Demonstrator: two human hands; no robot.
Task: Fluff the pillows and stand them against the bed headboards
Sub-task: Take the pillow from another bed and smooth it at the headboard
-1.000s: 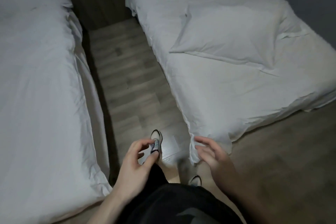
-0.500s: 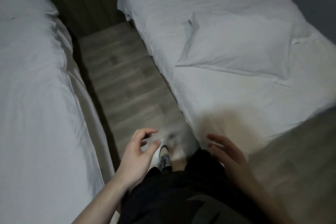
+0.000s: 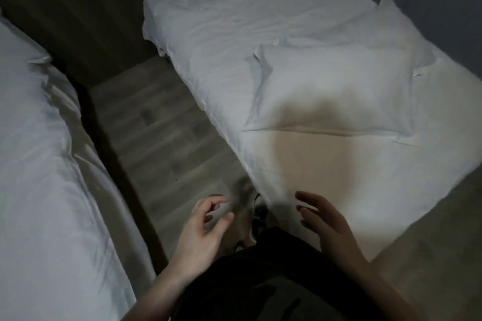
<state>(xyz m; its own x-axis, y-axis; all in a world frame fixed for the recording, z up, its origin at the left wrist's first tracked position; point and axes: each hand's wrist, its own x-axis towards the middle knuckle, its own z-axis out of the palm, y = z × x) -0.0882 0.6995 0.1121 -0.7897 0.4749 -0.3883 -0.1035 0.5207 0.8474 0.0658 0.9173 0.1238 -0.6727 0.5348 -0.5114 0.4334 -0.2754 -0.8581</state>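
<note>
Dim bedroom, two white-sheeted beds (image 3: 287, 34), pillow (image 3: 333, 91), wood-look floor (image 3: 167, 138) between

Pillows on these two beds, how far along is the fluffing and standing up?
Nothing looks done yet: the pillow on the right bed lies flat. Both hands, left and right, are empty and open, near that bed's corner. Left: fluff it, stand it up, then handle the pillow on the left bed.

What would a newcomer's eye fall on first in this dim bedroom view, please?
Most likely the white pillow lying flat on the right bed, with a second pillow behind it near the wall. Next, the two empty hands, left hand and right hand, held open low in the frame. A strip of wooden floor separates this bed from the left bed.
</note>
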